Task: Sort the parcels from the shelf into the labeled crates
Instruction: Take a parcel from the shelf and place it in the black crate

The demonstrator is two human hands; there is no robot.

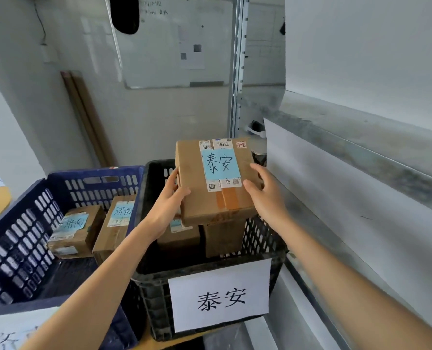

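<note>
A brown cardboard parcel [197, 198] with a blue handwritten label sits over the black crate [157, 294], on top of other parcels inside it. My left hand [172, 195] grips the parcel's left edge, thumb on top. My right hand [263, 193] lies against its right side with fingers fairly straight and thumb near the top face. The black crate carries a white paper sign [220, 296] with the same two characters as the parcel's label. Left of it, a blue crate [20, 238] holds two parcels [76, 231] with blue labels.
A grey metal shelf [361, 173] runs along the right, its upright post [237, 72] behind the crates. A whiteboard [172, 41] hangs on the back wall. Brown boards [88, 122] lean in the corner. A white sign [10, 332] fronts the blue crate.
</note>
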